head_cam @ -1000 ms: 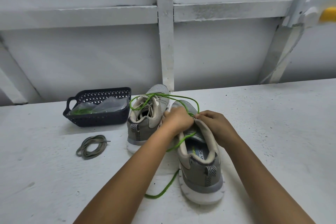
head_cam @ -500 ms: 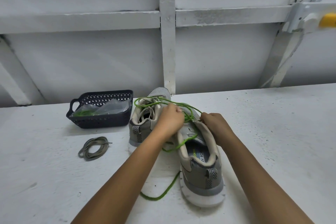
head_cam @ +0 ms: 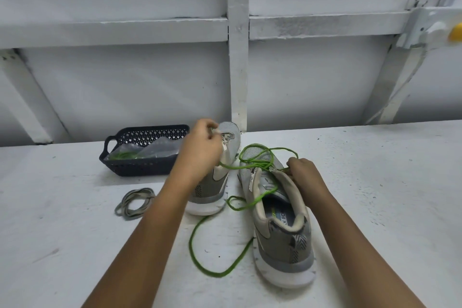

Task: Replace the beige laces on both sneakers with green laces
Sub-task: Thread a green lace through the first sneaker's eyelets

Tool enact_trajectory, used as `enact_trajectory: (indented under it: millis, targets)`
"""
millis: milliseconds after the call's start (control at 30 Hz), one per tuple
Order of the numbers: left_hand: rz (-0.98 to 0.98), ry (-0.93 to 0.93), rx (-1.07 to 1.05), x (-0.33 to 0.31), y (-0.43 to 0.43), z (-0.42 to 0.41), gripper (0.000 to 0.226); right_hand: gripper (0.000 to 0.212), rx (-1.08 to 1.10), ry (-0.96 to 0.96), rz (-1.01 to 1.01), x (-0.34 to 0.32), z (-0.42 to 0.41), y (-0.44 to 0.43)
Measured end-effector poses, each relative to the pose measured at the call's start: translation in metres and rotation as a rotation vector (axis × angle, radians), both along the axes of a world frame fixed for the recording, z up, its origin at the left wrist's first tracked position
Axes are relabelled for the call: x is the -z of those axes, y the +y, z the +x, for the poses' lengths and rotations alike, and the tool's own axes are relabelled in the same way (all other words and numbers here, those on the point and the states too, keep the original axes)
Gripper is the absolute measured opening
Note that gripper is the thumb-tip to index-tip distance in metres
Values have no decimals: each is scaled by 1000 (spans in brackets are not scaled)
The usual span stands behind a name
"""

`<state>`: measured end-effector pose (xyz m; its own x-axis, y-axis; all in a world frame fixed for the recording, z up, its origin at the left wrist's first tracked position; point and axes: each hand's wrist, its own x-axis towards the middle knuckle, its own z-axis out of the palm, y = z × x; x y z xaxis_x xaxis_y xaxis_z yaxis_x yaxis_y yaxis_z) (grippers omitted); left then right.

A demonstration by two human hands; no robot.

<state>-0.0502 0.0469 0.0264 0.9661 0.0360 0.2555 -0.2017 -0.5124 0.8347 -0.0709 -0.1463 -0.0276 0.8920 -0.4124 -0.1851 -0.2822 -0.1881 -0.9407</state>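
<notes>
Head view shows the left hand (head_cam: 202, 147) now lifted up and away to the left, above the farther grey-and-beige mesh sneaker (head_cam: 215, 195). A second ago both hands sat close together at the tongue of the nearer grey-and-beige mesh sneaker (head_cam: 285, 240). The left hand's fingers are curled and seem to pinch one end of the bright green cord lace (head_cam: 190, 242), though blur hides the exact grip. The right hand (head_cam: 303, 175) has stayed at the nearer sneaker's right eyelet edge, thumb and fingers pinching the lace there. The wide green loop that lay across both shoes has drawn in over the nearer toe, and the free tail curls on the table between the sneakers. This looks like slack being pulled through a low eyelet, so lacing of the nearer shoe is at an early stage. The farther shoe shows no lace. A coiled grey-beige flat lace (head_cam: 136, 202) lies to the left, apart from the shoes. Behind it a dark blue perforated plastic basket (head_cam: 147, 130) holds a clear plastic bag with something green in it (head_cam: 150, 150), probably the second lace. Everything rests on a scuffed white-painted table (head_cam: 75, 232) set against a white panelled wall with wooden battens (head_cam: 237, 57).
</notes>
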Motion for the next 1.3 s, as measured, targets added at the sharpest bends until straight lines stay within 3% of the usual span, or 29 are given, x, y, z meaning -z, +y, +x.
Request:
enact_trajectory:
  millis: [67, 167, 300, 367, 500, 600, 700, 867, 933, 1000, 1100, 1167, 1233, 1300]
  targets:
    - [416, -91, 26, 1, -13, -2, 35, 29, 2, -3, 15, 2, 1, 0]
    - [795, -227, 81, 1, -45, -4, 38, 29, 6, -4, -18, 5, 1, 0]
    - [1128, -20, 282, 14, -83, 1, 32, 26, 17, -19, -3, 6, 1, -1]
    - [1197, 36, 294, 21, -91, 5, 33, 23, 13, -25, 20, 6, 1, 0]
    - [1041, 4, 271, 28, -90, 13, 25, 17, 15, -5, 29, 6, 2, -2]
    - [682, 62, 333, 27, -75, 15, 12, 25, 18, -23, 91, 6, 2, -5]
    - [359, 128, 365, 22, -52, 17, 19, 30, -10, -46, 198, 5, 0, -5]
    - [-100, 251, 424, 2, -15, 6, 19, 44, -40, -73, 33, 10, 0, -5]
    - [-210, 284, 564, -9, 2, -1, 20, 46, -34, -77, 36, 13, 1, -6]
    - [-168, 309, 739, -22, 20, -10, 16, 45, -39, -73, 13, 15, 3, -6]
    - [249, 381, 826, -35, 36, -16, 20, 42, -49, -76, -46, 17, 4, -5]
    - [524, 384, 724, -34, 32, -12, 25, 41, -60, -87, -66, 17, 4, -4]
    - [760, 232, 557, -29, 14, -8, 19, 39, -71, -107, -68, 16, 2, -2]
    - [849, 70, 449, -22, -10, -6, 22, 32, -94, -112, -42, 16, 2, -2]
